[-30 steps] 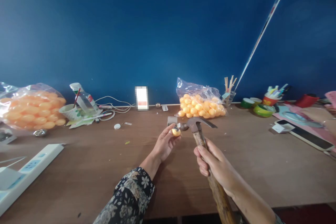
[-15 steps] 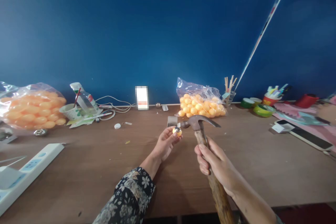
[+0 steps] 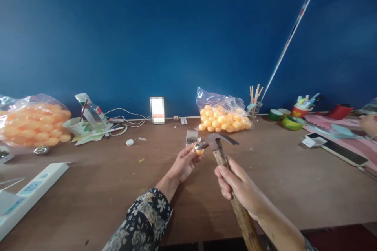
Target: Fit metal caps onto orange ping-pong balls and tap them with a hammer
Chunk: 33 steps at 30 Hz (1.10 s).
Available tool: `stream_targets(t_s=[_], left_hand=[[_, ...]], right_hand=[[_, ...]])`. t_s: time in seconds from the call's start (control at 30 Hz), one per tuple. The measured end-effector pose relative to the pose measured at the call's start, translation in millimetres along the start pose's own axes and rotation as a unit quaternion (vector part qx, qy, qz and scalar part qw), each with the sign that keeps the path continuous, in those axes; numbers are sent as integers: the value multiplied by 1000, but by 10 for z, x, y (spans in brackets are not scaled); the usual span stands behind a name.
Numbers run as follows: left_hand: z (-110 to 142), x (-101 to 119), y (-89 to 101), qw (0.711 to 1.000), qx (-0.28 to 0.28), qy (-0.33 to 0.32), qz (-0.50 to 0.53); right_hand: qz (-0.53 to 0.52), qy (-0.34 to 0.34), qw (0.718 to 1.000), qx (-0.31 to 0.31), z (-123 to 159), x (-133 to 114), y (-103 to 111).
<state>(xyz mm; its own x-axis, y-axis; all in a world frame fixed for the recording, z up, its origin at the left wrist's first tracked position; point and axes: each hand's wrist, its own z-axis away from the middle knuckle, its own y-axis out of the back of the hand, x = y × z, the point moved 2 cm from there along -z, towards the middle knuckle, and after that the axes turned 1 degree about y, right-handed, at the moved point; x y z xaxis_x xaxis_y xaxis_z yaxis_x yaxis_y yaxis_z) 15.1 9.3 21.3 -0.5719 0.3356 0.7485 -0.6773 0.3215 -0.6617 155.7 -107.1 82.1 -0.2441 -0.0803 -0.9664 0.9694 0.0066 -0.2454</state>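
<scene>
A small orange ball (image 3: 200, 151) is pinched in the fingers of my left hand (image 3: 185, 164), just above the table. On the ball sits a shiny silvery piece (image 3: 196, 146), partly covered by my fingers. My right hand (image 3: 235, 182) grips the wooden handle of a claw hammer (image 3: 218, 155). The hammer's striking face is at the silvery piece; whether they touch I cannot tell. Right behind the ball stands a small open box (image 3: 191, 135) with little dark bits inside, too small to name.
Clear bags of orange balls stand at the back (image 3: 220, 119) and far left (image 3: 35, 127). A white power strip (image 3: 44, 182) lies front left, near a cup (image 3: 77, 126) and a bottle (image 3: 94, 111). At right are tape rolls (image 3: 294, 122), a phone (image 3: 341, 149) and another person's hand (image 3: 369, 125).
My right hand has brought the hammer head left and slightly down, from beside the ball onto or very near the silvery piece. My left hand keeps hold of the ball.
</scene>
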Motion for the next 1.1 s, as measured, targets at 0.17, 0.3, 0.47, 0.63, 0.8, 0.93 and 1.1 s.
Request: stream_targets(t_s=[0.17, 0.3, 0.47, 0.63, 0.8, 0.93, 1.1], left_hand=[[-11, -14, 30, 1000, -2, -4, 15], [-28, -31, 50, 1000, -9, -18, 2], [-32, -42, 65, 999, -26, -20, -18], [-8, -8, 36, 999, -7, -25, -19], [3, 2, 0, 999, -14, -18, -26], [-3, -11, 22, 1000, -11, -3, -13], [1, -18, 24, 1000, 11, 9, 9]], right_hand=[[-18, 6, 1000, -4, -4, -13, 38], [-16, 14, 1000, -5, 16, -51, 44], [-9, 1, 1000, -9, 8, -8, 13], [-17, 4, 1000, -15, -5, -14, 5], [-7, 11, 1000, -3, -17, -20, 8], [-4, -1, 1000, -20, -11, -10, 24], [-19, 20, 1000, -5, 2, -3, 39]])
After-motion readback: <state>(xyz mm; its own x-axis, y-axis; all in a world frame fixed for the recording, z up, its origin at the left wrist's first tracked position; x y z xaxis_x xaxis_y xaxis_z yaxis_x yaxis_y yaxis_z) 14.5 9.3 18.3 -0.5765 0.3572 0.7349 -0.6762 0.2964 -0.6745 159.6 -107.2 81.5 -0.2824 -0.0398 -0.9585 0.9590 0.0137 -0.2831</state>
